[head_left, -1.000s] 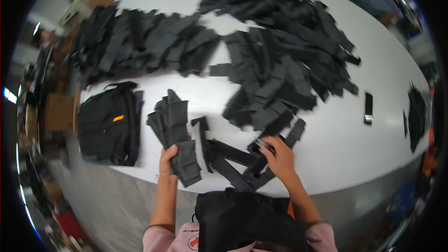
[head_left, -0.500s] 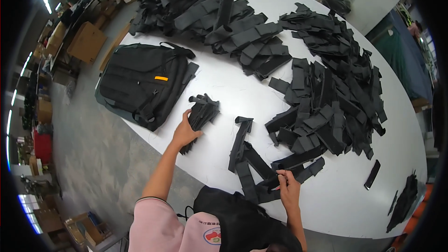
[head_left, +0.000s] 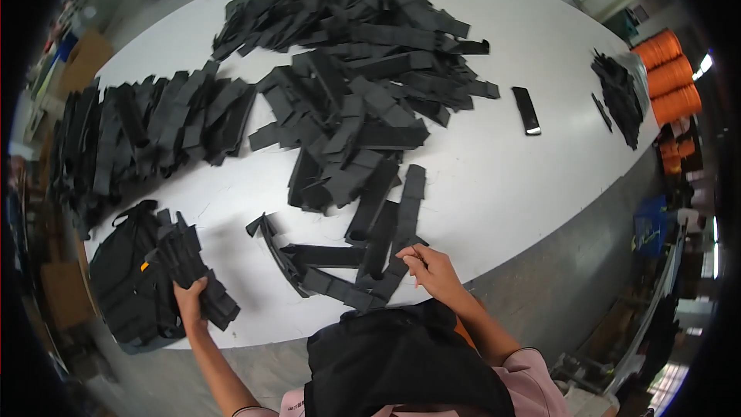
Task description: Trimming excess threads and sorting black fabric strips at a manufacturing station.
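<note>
At the near left, my left hand point(head_left: 191, 301) grips a bundle of black fabric strips point(head_left: 189, 251), thumb on top of it. This bundle overlaps the side of a black backpack point(head_left: 127, 286) with a small orange tab. Near the front edge, my right hand point(head_left: 434, 270) has its fingers pinched together; whatever is in them is too small to make out. Just beside those fingertips, several loose black strips point(head_left: 332, 286) lie crossed over one another, joined or overlapping at their ends. Below, a black cloth item point(head_left: 386, 367) covers my front.
A big heap of black strips point(head_left: 347, 23) spreads over the middle and back of the white table point(head_left: 478, 185). Another row of strips point(head_left: 147, 123) lies at the left. Rightward are a black phone-like object point(head_left: 528, 110), a small dark pile point(head_left: 617, 96) and orange spools point(head_left: 668, 69).
The view has turned to the right. The bundle in my left hand has come up against the backpack, where a gap showed before. My right hand has drawn back from the loose strips.
</note>
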Motion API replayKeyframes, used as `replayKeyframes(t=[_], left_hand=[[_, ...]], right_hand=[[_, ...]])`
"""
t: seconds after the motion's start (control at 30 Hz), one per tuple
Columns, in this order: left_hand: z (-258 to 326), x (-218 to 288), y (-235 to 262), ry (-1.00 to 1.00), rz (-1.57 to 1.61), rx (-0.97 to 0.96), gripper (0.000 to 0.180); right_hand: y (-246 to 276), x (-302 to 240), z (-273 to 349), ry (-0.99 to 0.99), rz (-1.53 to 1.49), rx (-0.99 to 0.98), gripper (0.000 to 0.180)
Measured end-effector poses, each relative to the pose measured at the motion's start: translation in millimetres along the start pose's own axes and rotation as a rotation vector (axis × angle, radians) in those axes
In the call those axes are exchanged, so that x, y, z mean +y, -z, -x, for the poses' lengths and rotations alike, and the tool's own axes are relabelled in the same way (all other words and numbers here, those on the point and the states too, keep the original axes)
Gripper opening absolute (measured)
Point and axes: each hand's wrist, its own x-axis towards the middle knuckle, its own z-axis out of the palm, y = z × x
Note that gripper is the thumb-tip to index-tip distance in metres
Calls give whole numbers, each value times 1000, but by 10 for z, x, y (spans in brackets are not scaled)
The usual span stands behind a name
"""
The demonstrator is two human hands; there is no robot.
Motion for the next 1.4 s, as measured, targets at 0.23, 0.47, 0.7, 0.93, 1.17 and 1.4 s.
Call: replayKeyframes(t=[0.23,0.47,0.7,0.93,1.17,1.4], left_hand=[[286,477,-418,-6,119,-150,55],[987,1111,-2729,-751,-707,-1032,71],[1573,997,-5096,-1644,-986,-1570,57],[1901,-146,-6753,-1917,-971,-1184,61],[2177,-400,-7218,-1844,-979,-1290,79],[1961,140,-6126,-1382,-722,-1367,80]], right_hand=[[113,376,264,52,-193,188,20],[419,806,614,-53,-720,600,20],[553,1205,1152,-180,-908,1001,19],[477,1475,1181,-403,-963,1122,21],[628,1626,1014,-467,-816,1018,19],[824,1305,815,-314,-763,903,18]])
